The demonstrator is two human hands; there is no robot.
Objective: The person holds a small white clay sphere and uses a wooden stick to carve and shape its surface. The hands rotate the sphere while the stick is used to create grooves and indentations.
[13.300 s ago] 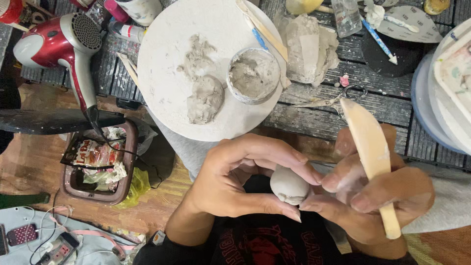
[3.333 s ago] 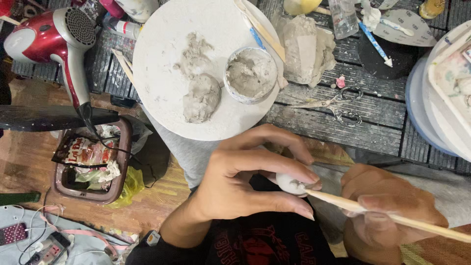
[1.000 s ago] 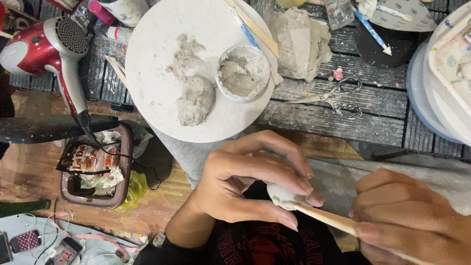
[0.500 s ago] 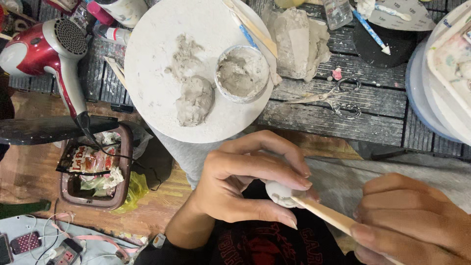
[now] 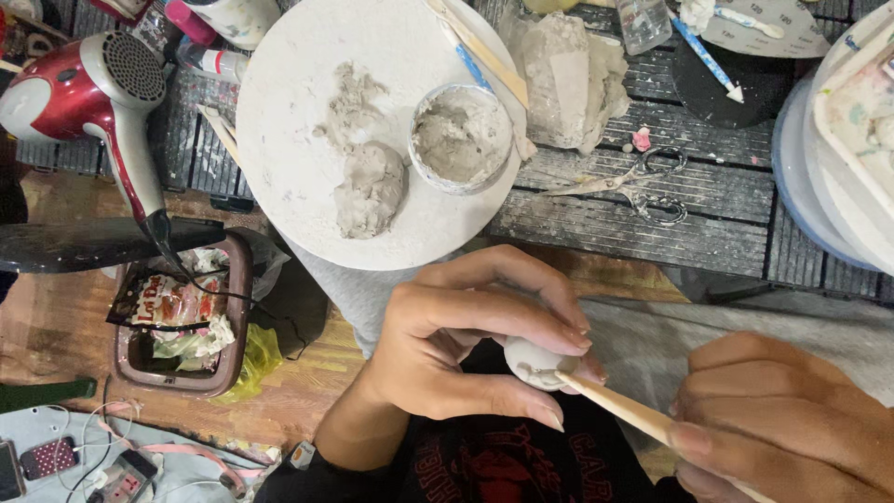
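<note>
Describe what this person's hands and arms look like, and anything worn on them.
Both hands are bare, without gloves or rings in view. The left hand has short, unpainted nails, and its forearm is bare down to a dark cuff or band at the wrist. The right hand shows only knuckles and fingers; its arm is out of view.

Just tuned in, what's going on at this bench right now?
A person is shaping a small pale clay ball, cupped in the fingers of the left hand. The right hand holds a wooden modelling stick with its tip against the ball. Beyond the hands, a round white board carries grey clay lumps and a small bowl of clay.
</note>
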